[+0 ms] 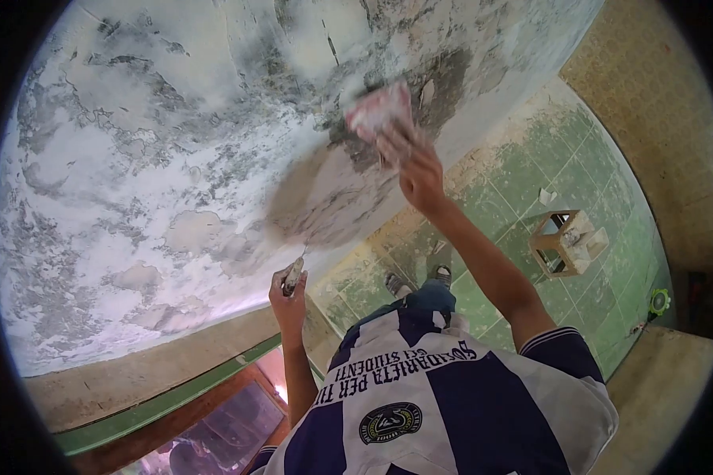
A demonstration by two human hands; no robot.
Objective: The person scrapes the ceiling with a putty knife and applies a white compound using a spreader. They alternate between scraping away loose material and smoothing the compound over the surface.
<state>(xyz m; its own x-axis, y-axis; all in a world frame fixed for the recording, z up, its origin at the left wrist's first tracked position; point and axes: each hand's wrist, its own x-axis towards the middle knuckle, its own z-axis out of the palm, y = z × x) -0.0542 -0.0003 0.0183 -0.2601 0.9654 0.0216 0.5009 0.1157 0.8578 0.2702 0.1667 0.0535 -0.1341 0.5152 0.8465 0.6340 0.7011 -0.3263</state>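
Observation:
My right hand (416, 162) is raised to the wall with its fingers closed on a pink and white pad (382, 112). Motion blurs the pad, and whether it is cloth, sponge or sandpaper cannot be made out. It lies against or very near a dark, damp-looking patch of the stained wall (190, 182), whose paint is peeling. Lower and to the left, my left hand (288, 294) grips the worn handle of a scraper (295, 277). Its thin blade points up toward the wall and is hard to see.
Dusty green floor tiles (531, 178) lie under my feet. A small wooden stool (558, 241) with pale material on it stands to the right, near a round green object (659, 301). At lower left is a window with a wooden frame (230, 427).

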